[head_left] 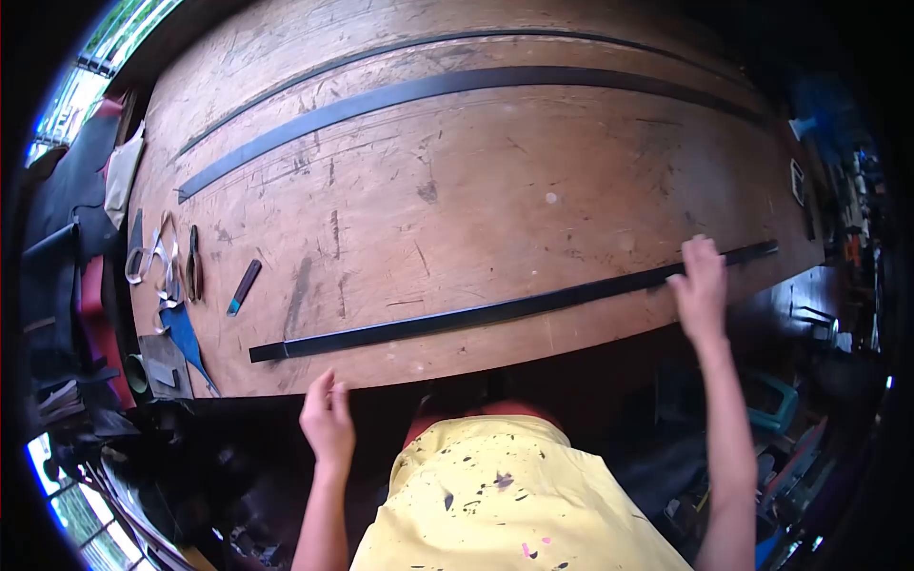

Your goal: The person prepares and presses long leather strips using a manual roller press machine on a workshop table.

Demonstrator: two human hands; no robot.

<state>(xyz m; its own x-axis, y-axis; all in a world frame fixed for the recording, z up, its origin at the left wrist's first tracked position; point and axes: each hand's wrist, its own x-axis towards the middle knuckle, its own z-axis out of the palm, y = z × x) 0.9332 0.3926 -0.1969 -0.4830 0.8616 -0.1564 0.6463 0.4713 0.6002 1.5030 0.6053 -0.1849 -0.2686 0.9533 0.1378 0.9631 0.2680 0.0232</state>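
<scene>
A long black strip [495, 312], which looks like leather, lies along the near side of the wooden table. Its left end shows a short lower layer sticking out. My right hand [702, 290] rests over the strip toward its right end, fingers stretched out and thumb apart. Off the near edge, below the strip's left end, my left hand [327, 423] hangs with loosely bent fingers and nothing visible in it. The strip's part beneath my right hand is hidden.
Across the worn table [495, 200] run a wide dark strip [409, 92] and a thin dark strip [457, 37]. At the left lie a dark-handled blade tool [246, 286], a plier-like tool [194, 265], scissors [143, 262] and a blue scrap [185, 335]. Dark hides [57, 205] hang beyond.
</scene>
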